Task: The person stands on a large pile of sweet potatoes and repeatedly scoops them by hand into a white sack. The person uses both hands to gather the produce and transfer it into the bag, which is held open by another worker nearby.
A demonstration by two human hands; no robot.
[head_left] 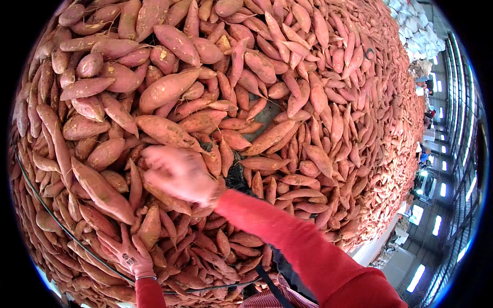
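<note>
My left hand [131,256] lies spread, empty, below the long sweet potato [102,192]; right of it, I cannot tell my blurred right hand's [177,174] grip.

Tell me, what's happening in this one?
A person in red sleeves has both hands at a huge heap of reddish sweet potatoes. The right hand is blurred, over the near part of the heap, and whether it grips one is unclear. The left hand, fingers spread, seems to rest on the sweet potatoes at the lower left. The heap stretches far off toward the right.
</note>
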